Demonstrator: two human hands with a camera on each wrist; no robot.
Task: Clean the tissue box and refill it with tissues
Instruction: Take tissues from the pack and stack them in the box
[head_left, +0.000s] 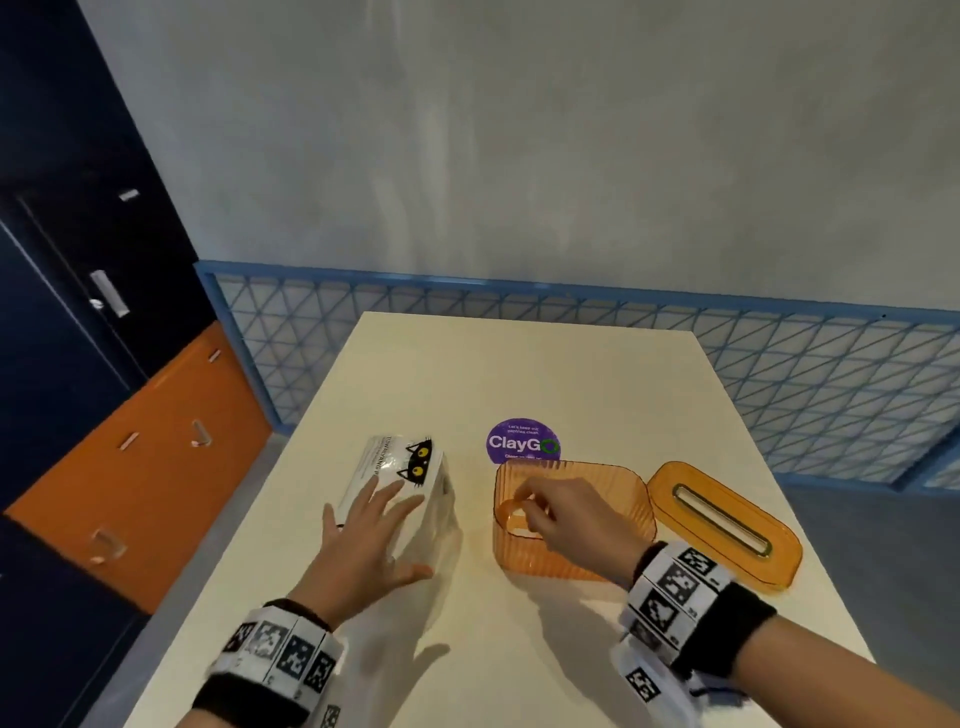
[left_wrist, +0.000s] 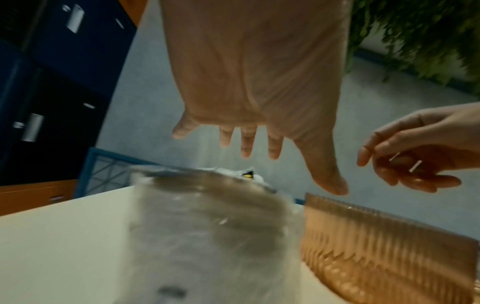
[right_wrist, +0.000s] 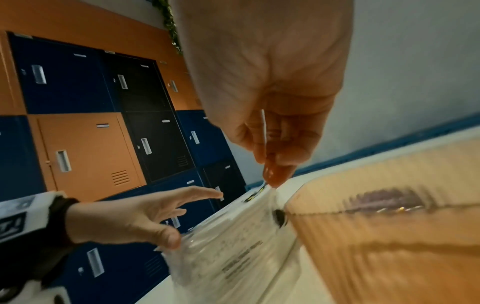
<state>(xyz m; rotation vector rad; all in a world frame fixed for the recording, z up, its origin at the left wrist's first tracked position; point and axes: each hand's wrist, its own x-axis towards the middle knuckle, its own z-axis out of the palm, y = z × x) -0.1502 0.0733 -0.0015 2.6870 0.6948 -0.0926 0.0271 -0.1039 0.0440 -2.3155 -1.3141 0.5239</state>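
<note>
A plastic-wrapped tissue pack (head_left: 415, 462) (left_wrist: 207, 226) (right_wrist: 233, 257) with a black cat print lies on the table, left of the ribbed orange tissue box base (head_left: 618, 493) (left_wrist: 376, 246) (right_wrist: 389, 236), which stands uncovered. The box's orange slotted lid (head_left: 722, 519) lies to its right. My left hand (head_left: 384, 530) (left_wrist: 275, 148) (right_wrist: 145, 216) is spread flat over the pack, with the thumb at the pack's near end. Above the box's left end, my right hand (head_left: 535, 512) (left_wrist: 405, 164) (right_wrist: 272, 174) pinches a small translucent orange piece (head_left: 511, 519) (right_wrist: 275, 172).
The cream table (head_left: 519, 374) carries a round purple ClayGo sticker (head_left: 522, 442) behind the box. A blue mesh railing (head_left: 519, 322) runs along the table's far edge. Orange and dark blue lockers (head_left: 140, 457) stand to the left.
</note>
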